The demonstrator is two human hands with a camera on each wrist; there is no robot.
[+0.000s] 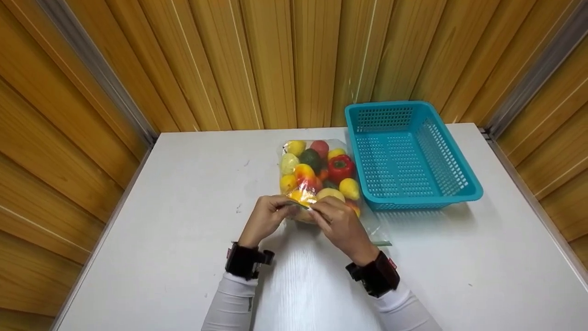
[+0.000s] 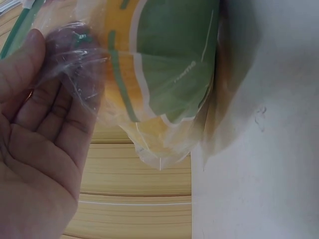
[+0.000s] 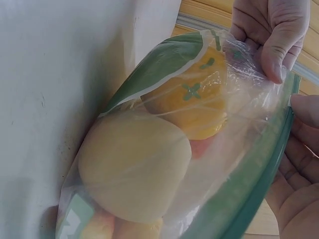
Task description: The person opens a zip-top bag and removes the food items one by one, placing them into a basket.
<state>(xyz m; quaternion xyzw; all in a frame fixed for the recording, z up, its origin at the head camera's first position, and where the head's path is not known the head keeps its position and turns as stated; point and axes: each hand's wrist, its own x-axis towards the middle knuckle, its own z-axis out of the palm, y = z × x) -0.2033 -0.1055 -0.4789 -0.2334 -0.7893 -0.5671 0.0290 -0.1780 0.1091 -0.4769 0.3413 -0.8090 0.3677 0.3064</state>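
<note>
A clear zip bag (image 1: 376,227) full of fruit and vegetables lies on the white table. My left hand (image 1: 268,216) pinches the near edge of the bag at the green zip strip (image 3: 269,172). Close beside it, my right hand (image 1: 342,225) pinches the same strip, its thumb by a small white slider (image 3: 290,101) in the right wrist view. Through the plastic show a red bell pepper (image 1: 341,168), a dark green avocado (image 1: 310,159), several yellow fruits and a large pale round fruit (image 3: 134,164). Green printing marks the bag's side in the left wrist view.
A teal perforated basket (image 1: 422,197) stands to the right of the bag, at the table's back edge. Wood-patterned panels (image 1: 271,64) rise behind the table (image 1: 193,207) and at both sides.
</note>
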